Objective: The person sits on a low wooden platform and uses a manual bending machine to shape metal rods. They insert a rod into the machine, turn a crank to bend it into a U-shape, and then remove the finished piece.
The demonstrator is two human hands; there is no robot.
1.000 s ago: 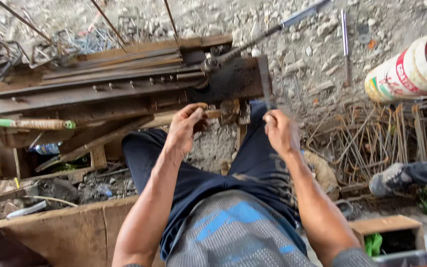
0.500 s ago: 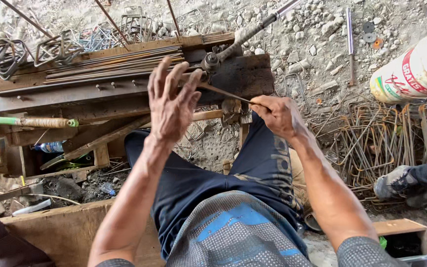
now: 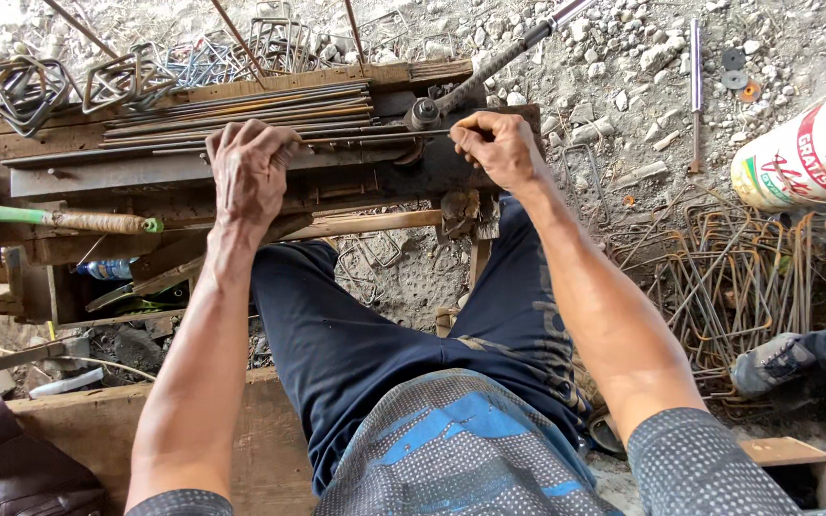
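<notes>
Head view: both hands, left hand [image 3: 249,172] and right hand [image 3: 496,145], grip thin rod [image 3: 375,139]; white bucket [image 3: 800,153] lies tipped.

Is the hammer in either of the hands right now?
No: the hammer lies on the bench left of the left hand, and both hands rest on a thin rod.

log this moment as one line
left hand: gripping thin steel rod | right hand: pinching rod by bender lever | bench: hammer, spare rods
</notes>
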